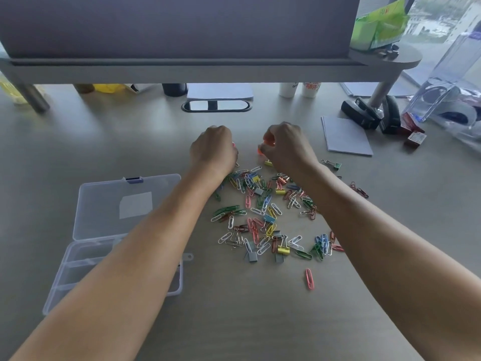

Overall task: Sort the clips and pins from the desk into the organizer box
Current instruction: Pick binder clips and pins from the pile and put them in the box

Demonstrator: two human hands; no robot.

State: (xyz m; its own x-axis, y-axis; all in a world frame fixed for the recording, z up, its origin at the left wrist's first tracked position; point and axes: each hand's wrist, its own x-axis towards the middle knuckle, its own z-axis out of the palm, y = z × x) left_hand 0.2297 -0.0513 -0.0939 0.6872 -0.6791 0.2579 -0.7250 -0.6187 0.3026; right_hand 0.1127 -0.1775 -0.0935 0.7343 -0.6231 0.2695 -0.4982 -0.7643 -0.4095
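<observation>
A loose heap of coloured paper clips and small binder clips covers the middle of the desk. One pink paper clip lies apart in front of the heap. Open at the left stands the clear plastic organizer box, its lid folded back and my left forearm crossing its compartments. At the heap's far edge, my left hand is curled shut with something pink just showing at its fingers. Beside it, my right hand pinches a small orange clip.
A monitor shelf runs across the back, with cups and bottles under it. At the right lie a paper pad, a black stapler, small red boxes and a clear plastic holder. A green binder clip sits alone.
</observation>
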